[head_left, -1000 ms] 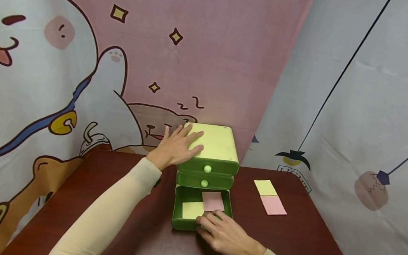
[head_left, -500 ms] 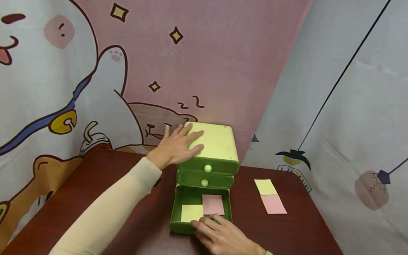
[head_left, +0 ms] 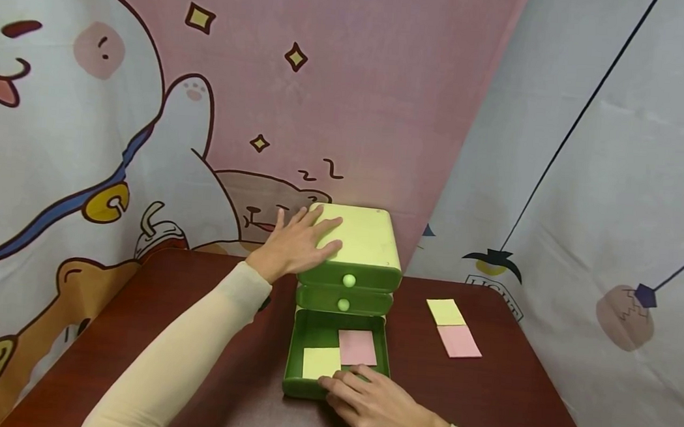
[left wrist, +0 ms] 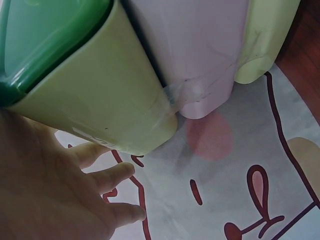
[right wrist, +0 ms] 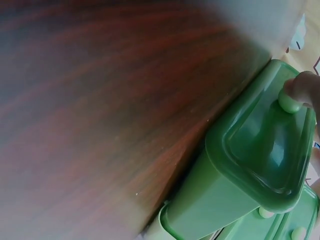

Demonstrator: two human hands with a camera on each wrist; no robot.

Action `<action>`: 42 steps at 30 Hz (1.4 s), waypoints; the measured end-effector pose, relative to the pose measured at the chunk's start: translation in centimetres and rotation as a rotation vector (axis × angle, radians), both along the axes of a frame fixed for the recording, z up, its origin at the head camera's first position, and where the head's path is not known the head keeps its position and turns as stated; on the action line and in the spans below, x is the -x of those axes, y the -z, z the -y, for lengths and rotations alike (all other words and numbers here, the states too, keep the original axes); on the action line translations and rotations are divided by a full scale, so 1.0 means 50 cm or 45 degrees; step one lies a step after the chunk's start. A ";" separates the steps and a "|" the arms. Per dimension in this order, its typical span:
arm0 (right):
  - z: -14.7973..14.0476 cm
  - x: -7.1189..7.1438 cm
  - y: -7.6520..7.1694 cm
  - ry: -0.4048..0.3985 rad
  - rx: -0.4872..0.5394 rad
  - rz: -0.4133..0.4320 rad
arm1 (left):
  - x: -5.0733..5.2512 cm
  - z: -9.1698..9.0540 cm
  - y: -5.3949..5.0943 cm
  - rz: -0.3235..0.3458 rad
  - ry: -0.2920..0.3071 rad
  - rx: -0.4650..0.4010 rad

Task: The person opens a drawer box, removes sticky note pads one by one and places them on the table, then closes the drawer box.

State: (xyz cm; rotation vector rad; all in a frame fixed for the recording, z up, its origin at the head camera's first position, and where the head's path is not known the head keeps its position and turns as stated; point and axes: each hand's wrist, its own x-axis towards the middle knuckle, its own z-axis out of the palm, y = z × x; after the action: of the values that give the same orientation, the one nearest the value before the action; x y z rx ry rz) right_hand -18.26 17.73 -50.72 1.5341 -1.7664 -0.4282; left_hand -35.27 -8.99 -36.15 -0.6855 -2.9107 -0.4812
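Closest on my feed, the right hand has the round green knob of the bottom drawer pinched, fingers bent at the drawer's front rim. And that drawer is out, on the near side of the chest! Inside it I've got a yellow note at the front left and a pink note just beside it, further back. Over on the dark red table, to the right, here's another pair: a pink slip and, touching its far edge, a yellow slip.

Above, the middle drawer and top drawer sit closed. Up top, the left hand lies spread over the chest's left edge, gripping nothing. My left wrist view gives pale marks on the chest's side, perhaps print, too small to read.

Farthest back, the cartoon backdrop: I read "LIGHT" lettering at right and two Z shapes above a sleeping animal.
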 end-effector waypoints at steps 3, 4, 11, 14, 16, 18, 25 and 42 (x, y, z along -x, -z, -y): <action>0.000 -0.002 0.000 0.003 -0.005 0.019 | 0.001 0.000 0.001 0.001 -0.002 -0.001; 0.000 -0.002 0.001 0.005 -0.005 0.028 | 0.001 0.000 0.002 0.002 -0.003 0.000; -0.001 -0.008 -0.002 0.005 -0.003 0.044 | 0.003 0.000 0.002 0.006 0.007 -0.006; -0.003 -0.007 -0.007 0.005 0.001 0.067 | 0.003 0.001 0.002 0.008 0.003 -0.006; -0.003 -0.005 -0.011 0.003 0.016 0.115 | 0.003 0.003 0.002 0.008 -0.002 -0.002; -0.002 -0.002 -0.015 -0.011 0.044 0.180 | 0.003 0.004 0.002 0.010 -0.003 -0.003; -0.005 0.017 -0.041 -0.030 0.177 0.488 | 0.003 0.003 0.000 0.018 0.002 0.005; -0.043 0.129 -0.091 0.242 -0.024 0.877 | 0.002 -0.003 -0.008 0.016 0.011 0.047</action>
State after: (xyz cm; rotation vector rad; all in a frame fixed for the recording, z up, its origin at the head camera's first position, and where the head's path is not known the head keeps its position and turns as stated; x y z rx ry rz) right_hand -24.71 19.89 -46.19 1.6491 -2.4462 0.0126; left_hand -35.39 -8.86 -35.73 -0.7029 -2.9360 -0.4356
